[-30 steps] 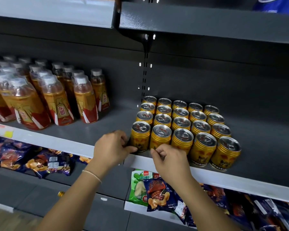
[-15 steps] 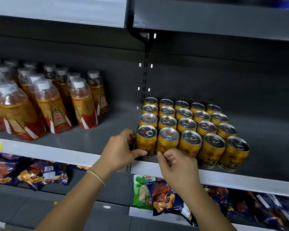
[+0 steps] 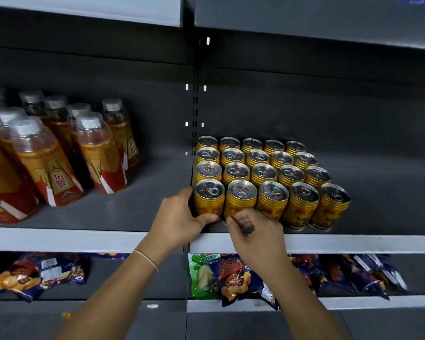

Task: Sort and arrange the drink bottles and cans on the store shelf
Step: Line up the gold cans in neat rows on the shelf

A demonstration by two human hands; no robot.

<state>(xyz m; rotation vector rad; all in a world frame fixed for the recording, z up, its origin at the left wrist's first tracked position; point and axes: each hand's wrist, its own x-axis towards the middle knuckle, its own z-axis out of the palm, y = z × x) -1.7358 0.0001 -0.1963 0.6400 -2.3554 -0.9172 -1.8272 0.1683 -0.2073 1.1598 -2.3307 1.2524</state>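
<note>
Where the dark grey metal shelf (image 3: pixel 378 204) meets its pale front rail (image 3: pixel 353 242), we see the left hand (image 3: pixel 179 217) wrapped round the front-left can (image 3: pixel 209 200) of a block of gold ribbed metal cans (image 3: pixel 264 173) with silver pull-tab lids. The block stands upright in four rows of five at the left end of the right-hand bay. The cans touch one another, and the left column is just beside the slotted black upright post (image 3: pixel 195 106).

The left thumb (image 3: pixel 206 218) lies across the lower front of the front-left can, near its base. The other fingers (image 3: pixel 185 193) reach round its left side, up near the rim. The can therefore sits between thumb and fingers, grasped. It stands upright in line with its row, though the thumb hides its base.

The right hand (image 3: pixel 255 231) is just beside the left, above the front rail, with its back towards us. Its fingers (image 3: pixel 233 220) curl inward in front of the lower part of the second can (image 3: pixel 241 200) of the front row. The index fingertip comes close to the left thumb, at the seam between the two cans. We cannot tell whether these fingers pinch the second can or are only clenched before it, because the hand covers the contact.

In the left bay, well apart from the cans, stand clear plastic bottles (image 3: pixel 96 155) of amber drink with red and gold labels and grey caps. Dark blue snack bags (image 3: pixel 238 278) lie on the shelf below. A thin pale cord bracelet (image 3: pixel 146 260) circles the left wrist.
</note>
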